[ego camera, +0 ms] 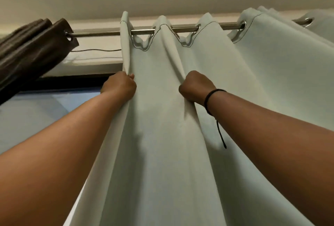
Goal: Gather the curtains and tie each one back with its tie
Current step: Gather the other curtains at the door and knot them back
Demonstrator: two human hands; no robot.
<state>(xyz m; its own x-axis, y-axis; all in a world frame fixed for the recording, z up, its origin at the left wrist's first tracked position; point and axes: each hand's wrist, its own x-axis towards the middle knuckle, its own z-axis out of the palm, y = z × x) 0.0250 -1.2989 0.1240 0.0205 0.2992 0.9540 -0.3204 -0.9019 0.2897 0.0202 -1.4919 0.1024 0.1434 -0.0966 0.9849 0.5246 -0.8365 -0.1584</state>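
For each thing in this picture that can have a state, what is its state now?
Pale curtain: hanging on the rod, partly spread, not tied.
Brown curtain: bunched at the left.
Curtain rod: bare between the curtains.
Left hand: grips the pale curtain's edge.
Right hand: grips a fold.

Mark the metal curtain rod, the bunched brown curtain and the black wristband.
Shiny metal curtain rod (95, 33): head view, bare stretch between the two curtains.
Bunched dark brown curtain (27, 54): head view, its gathered folds.
Black cord wristband (209, 99): head view, loop on the right wrist.
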